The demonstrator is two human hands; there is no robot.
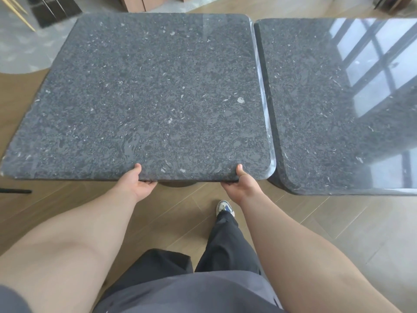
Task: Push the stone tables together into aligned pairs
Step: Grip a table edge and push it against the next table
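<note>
Stone table (144,93), heavy, stiff & slick, sits just beside its twin (338,105) w/ a thin gap between, as your left hand (140,181) and right hand (241,184) clamp its near edge, thumbs on top, fingers curled under.

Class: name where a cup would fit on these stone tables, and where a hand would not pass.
Free: all of the left table beyond the thumbs of the left hand and right hand at its near edge, and the whole visible right table. Crowded: the narrow seam between the tables.
</note>
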